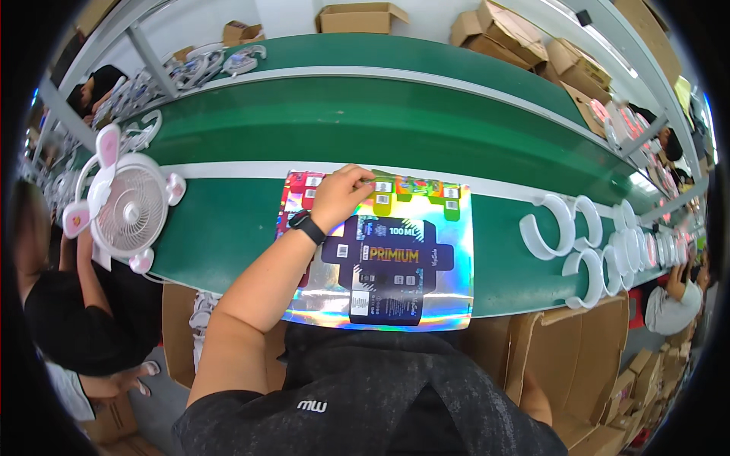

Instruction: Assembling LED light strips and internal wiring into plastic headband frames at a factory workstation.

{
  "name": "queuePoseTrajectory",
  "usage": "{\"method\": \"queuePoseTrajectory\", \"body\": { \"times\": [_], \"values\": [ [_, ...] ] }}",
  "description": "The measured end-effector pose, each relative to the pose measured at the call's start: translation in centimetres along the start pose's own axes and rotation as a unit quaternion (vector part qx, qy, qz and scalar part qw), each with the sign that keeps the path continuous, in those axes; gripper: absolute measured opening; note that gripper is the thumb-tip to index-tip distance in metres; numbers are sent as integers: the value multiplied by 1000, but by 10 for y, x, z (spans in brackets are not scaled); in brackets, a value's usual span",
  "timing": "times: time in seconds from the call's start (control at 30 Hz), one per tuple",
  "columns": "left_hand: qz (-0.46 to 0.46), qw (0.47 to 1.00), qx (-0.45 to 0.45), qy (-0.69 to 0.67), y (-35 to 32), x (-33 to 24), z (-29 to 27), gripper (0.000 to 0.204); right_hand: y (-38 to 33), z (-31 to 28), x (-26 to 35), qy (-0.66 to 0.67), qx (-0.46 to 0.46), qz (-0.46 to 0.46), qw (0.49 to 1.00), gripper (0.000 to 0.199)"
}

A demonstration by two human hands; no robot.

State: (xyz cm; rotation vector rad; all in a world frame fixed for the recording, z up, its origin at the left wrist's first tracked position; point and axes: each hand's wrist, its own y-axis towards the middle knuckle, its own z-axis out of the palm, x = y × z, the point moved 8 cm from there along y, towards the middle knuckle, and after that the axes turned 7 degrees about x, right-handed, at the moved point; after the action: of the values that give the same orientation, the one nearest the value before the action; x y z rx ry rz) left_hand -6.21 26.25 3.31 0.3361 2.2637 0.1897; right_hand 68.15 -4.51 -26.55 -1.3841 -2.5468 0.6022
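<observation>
On the green bench (209,220), my left hand (344,197) is resting on a shiny sheet (384,266)

At the upper edge of the printed, rainbow-silver sheet, my fingers are bending; I cannot tell whether they are gripping it. The sheet is lying before me, between a white fan (131,207) on the left and white curved pieces (563,228) on the right. My right arm (536,399) is hanging by a cardboard box (582,346), the hand hidden, so I cannot tell its state.

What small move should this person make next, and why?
Probably bring the right hand to the right side of the shiny sheet: only the left hand is on it, at the far edge, while the right arm is low by the open carton, hand hidden.
</observation>
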Motion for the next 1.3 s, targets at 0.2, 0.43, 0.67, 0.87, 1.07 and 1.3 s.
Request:
{"method": "queuePoseTrajectory", "body": {
  "times": [0.2,0.43,0.67,0.87,1.07,1.3],
  "values": [
    [45,990,0,130,3,-25,15,19,-6,-19,42,-53,24,-57,997,61],
    [67,979,3,193,0,-33,22,20,1,-22,81,-96,59,-123,986,58],
    [70,973,9,219,1,-34,23,19,20,-38,85,-127,78,-148,978,55],
    [63,973,4,221,2,-39,21,18,27,-27,53,-163,118,-151,968,52],
    [65,970,3,236,1,-43,22,16,19,-14,41,-181,152,-165,958,49],
    [71,970,1,231,3,-46,23,17,-8,-4,22,-211,178,-183,944,46]
  ]
}}
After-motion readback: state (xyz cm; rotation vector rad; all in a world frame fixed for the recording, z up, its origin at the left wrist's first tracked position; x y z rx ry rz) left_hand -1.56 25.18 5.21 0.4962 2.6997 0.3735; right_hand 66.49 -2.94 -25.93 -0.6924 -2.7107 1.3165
